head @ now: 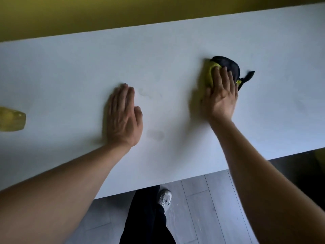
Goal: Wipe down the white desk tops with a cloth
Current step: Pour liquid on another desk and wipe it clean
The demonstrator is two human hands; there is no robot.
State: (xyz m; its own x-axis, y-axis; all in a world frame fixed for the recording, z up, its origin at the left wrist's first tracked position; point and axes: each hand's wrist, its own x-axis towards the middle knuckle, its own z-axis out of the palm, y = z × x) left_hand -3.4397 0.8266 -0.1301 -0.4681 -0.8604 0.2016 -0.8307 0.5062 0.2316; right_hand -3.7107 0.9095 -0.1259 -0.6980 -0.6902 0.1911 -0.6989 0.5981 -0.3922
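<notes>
- Now the right hand (222,95) presses the cloth (223,69) flat, fingers straight and together, toward the desk top's (70,71) far edge.
- Cloth bunches beyond the fingertips.
- Left hand (124,117) rests flat, well apart.

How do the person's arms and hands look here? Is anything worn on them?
Both forearms are bare up to the frame edge; no sleeves show. The left hand and the right hand have no gloves, and no rings, watch or bracelet can be seen. Motion blur softens fine details.
</notes>
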